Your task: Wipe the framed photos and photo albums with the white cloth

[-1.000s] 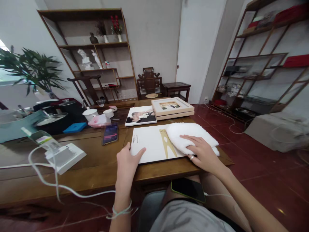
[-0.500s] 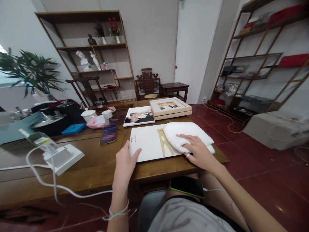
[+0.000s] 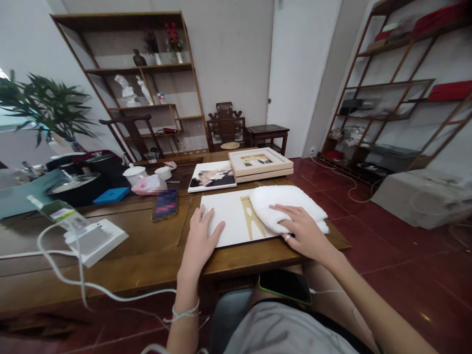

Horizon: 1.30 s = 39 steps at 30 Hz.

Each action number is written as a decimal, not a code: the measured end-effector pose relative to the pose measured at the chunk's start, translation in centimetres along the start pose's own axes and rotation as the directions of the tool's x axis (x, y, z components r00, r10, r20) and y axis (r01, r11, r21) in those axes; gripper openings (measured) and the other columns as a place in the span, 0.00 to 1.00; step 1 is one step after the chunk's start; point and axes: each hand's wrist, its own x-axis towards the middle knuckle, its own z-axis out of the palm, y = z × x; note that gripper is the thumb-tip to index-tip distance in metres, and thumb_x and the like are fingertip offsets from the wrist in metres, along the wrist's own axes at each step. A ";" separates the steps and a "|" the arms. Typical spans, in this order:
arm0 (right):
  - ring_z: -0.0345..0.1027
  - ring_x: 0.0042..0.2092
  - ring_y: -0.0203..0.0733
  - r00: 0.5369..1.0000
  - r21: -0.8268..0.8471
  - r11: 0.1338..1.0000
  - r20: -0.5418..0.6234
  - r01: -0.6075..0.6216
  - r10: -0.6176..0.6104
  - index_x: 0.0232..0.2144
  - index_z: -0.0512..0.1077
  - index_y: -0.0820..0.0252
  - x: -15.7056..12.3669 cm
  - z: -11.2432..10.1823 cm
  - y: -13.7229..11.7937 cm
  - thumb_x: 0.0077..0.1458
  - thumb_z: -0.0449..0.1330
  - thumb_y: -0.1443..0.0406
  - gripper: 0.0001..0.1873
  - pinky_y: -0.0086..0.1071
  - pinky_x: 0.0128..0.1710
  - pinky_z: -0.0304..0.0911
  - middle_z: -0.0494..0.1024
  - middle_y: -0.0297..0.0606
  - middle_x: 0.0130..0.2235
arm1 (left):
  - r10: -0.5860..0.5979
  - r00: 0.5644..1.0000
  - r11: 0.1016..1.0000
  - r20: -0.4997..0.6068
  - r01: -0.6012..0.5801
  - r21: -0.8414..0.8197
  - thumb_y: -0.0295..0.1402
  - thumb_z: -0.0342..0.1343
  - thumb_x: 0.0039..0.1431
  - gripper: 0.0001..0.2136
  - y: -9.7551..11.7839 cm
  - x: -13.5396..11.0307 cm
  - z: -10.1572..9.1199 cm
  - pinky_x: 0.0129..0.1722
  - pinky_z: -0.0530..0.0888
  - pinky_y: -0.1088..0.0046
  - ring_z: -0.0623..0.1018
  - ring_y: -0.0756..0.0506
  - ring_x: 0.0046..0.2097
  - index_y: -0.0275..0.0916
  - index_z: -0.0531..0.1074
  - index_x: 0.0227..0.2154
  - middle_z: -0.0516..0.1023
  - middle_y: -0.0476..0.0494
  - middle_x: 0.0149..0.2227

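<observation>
A flat white panel (image 3: 229, 216), like the back of a photo frame, lies on the wooden table in front of me. A tan forked stand (image 3: 251, 216) rests flat on its face. My left hand (image 3: 202, 233) lies on the panel's left end with fingers spread, covering part of the small print there. A folded white towel (image 3: 285, 204) covers the panel's right part. My right hand (image 3: 295, 228) has its fingers over the towel's near edge and holds it, the thumb tucked low. A ring is on one finger.
Behind the panel are a photo print (image 3: 214, 177) and stacked light wood frames (image 3: 260, 164). To the left are a phone (image 3: 164, 204), a blue box (image 3: 111, 195), a white box (image 3: 98, 241) and a white cable (image 3: 106, 293). Another phone (image 3: 285, 285) lies on my lap.
My left hand has moved from the panel's left edge up and inward onto its surface, with the fingers now spread flat. My right hand and the towel have stayed in place.
</observation>
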 end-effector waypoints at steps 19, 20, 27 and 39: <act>0.62 0.52 0.55 0.981 -0.054 0.996 0.181 0.076 -0.065 0.30 0.73 0.60 3.2 -0.9 1.7 0.46 0.58 0.71 0.06 0.47 0.48 0.60 0.72 0.49 0.50 | 0.024 0.999 1.000 0.036 -0.024 0.011 0.43 0.49 0.58 0.24 -0.9 0.4 0.4 0.62 0.56 0.55 0.58 0.35 0.64 0.30 0.68 0.53 0.64 0.32 0.60; 0.62 0.53 0.55 0.983 -0.047 0.996 0.173 0.071 -0.062 0.31 0.73 0.60 3.6 -0.6 2.0 0.47 0.58 0.70 0.06 0.47 0.49 0.60 0.72 0.50 0.50 | 0.027 0.999 1.000 0.033 -0.028 0.009 0.43 0.49 0.58 0.24 -0.9 0.4 0.4 0.62 0.56 0.55 0.58 0.35 0.64 0.31 0.68 0.52 0.64 0.33 0.60; 0.51 0.62 0.58 0.955 -0.087 0.996 0.297 0.015 0.011 0.38 0.74 0.64 6.9 1.3 4.4 0.52 0.54 0.71 0.12 0.54 0.57 0.52 0.63 0.54 0.60 | 0.022 0.999 1.000 0.040 -0.022 0.007 0.42 0.50 0.58 0.24 -0.8 0.4 0.4 0.62 0.55 0.55 0.58 0.35 0.64 0.31 0.68 0.52 0.64 0.33 0.60; 0.48 0.64 0.55 0.952 -0.062 0.997 0.306 0.047 -0.026 0.38 0.75 0.63 3.4 -0.1 1.4 0.47 0.54 0.75 0.16 0.57 0.59 0.47 0.61 0.50 0.61 | -0.022 0.995 0.999 0.099 0.026 -0.032 0.42 0.48 0.60 0.25 -0.2 0.3 0.0 0.63 0.54 0.56 0.51 0.38 0.67 0.30 0.65 0.55 0.59 0.32 0.63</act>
